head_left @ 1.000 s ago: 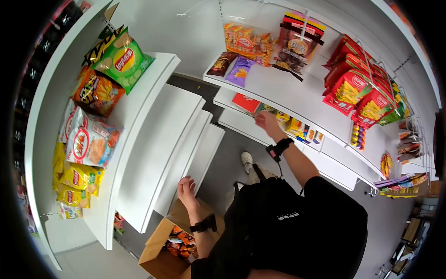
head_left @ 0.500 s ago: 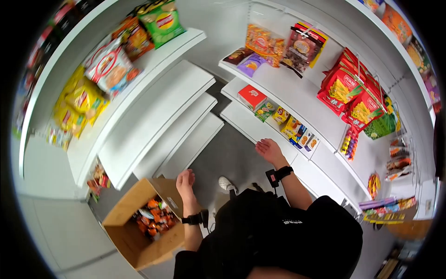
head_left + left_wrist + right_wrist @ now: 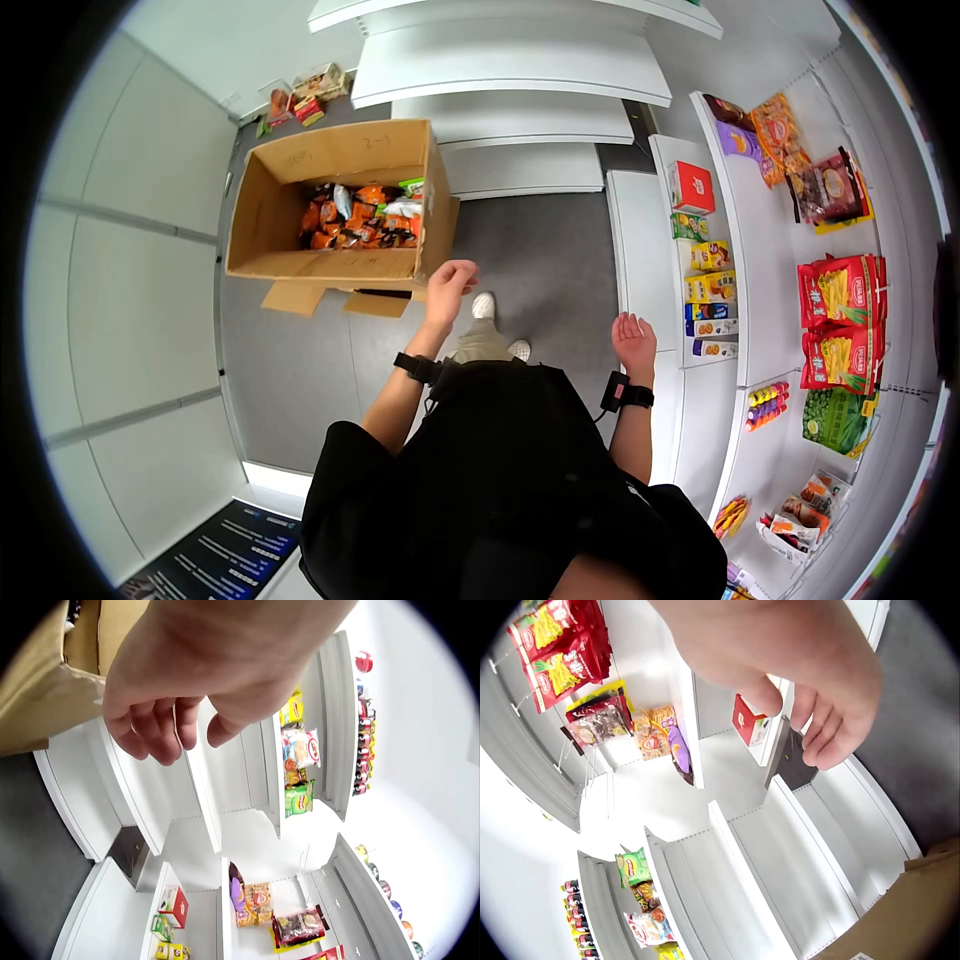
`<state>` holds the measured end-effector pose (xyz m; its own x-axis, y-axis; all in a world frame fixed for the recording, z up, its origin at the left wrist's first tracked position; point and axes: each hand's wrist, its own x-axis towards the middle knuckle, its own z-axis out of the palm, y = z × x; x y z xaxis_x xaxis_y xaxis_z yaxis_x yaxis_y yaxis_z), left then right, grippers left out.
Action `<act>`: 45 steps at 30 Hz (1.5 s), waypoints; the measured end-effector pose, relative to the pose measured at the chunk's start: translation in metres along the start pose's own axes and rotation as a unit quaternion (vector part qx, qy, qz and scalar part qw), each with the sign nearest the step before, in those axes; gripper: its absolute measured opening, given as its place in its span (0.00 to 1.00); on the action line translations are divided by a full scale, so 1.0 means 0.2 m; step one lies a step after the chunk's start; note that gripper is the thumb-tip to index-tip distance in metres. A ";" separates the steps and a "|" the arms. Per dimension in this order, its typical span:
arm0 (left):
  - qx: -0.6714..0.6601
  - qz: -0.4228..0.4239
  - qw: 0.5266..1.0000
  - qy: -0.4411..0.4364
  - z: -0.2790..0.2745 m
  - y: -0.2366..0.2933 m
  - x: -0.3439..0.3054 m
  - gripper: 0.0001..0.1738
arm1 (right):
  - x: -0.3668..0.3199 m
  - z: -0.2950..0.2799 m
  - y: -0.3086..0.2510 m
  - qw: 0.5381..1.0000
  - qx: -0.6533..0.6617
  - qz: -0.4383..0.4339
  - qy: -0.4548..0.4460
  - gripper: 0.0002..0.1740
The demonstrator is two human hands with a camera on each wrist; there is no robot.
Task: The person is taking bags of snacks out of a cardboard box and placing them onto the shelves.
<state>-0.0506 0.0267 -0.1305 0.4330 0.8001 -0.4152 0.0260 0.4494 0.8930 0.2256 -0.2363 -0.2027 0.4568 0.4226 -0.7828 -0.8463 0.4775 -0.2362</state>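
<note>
Both hands are empty. The left hand (image 3: 450,288), fingers loosely bent, hangs beside the near right corner of an open cardboard box (image 3: 340,265); whether it touches the box I cannot tell. Orange and red snack packets (image 3: 365,222) lie inside the box. To the right, the right hand (image 3: 634,340) is held with relaxed fingers near the low shelf edge. In the left wrist view the left hand (image 3: 187,690) has loosely curled fingers and the box (image 3: 52,697) is at upper left. The right wrist view shows the right hand (image 3: 802,675) with the box (image 3: 900,922) at lower right.
White shelves (image 3: 510,70) stand ahead. On the right, shelves hold a red box (image 3: 691,188), small yellow packs (image 3: 710,288) and red snack bags (image 3: 842,290). Packets (image 3: 308,108) lie behind the box at far left. Grey floor (image 3: 540,240) lies between, with the person's shoes on it.
The view has turned left, so the box now sits at upper left and the empty shelves straight ahead. The left hand is closer to the box; the right hand has lowered from the snack shelves.
</note>
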 end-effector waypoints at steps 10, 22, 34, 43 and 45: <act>-0.222 -0.122 0.967 -0.004 -0.69 0.03 -0.25 0.15 | -0.07 0.48 0.67 0.978 -0.123 0.100 -0.138 0.13; -0.249 -0.098 0.948 0.173 -1.88 0.07 -0.42 0.18 | -0.11 0.84 1.84 0.966 -0.149 0.180 -0.107 0.22; -0.252 -0.063 0.960 0.101 -1.83 0.40 0.15 0.15 | 0.06 1.06 1.88 0.961 -0.189 0.155 -0.130 0.35; -0.313 -0.186 0.930 0.058 -1.45 0.53 0.97 0.17 | 0.46 1.53 1.83 0.953 -0.221 0.192 -0.071 0.38; -0.314 -0.219 0.922 0.053 -1.38 0.43 1.19 0.21 | 0.59 1.59 1.81 0.919 -0.273 0.253 -0.131 0.34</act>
<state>-0.1946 0.3663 -0.2003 0.4142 0.5065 -0.7562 -0.3643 0.8537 0.3722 0.0605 0.2321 -0.1980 -0.0426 0.6898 -0.7227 -0.9473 -0.2577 -0.1901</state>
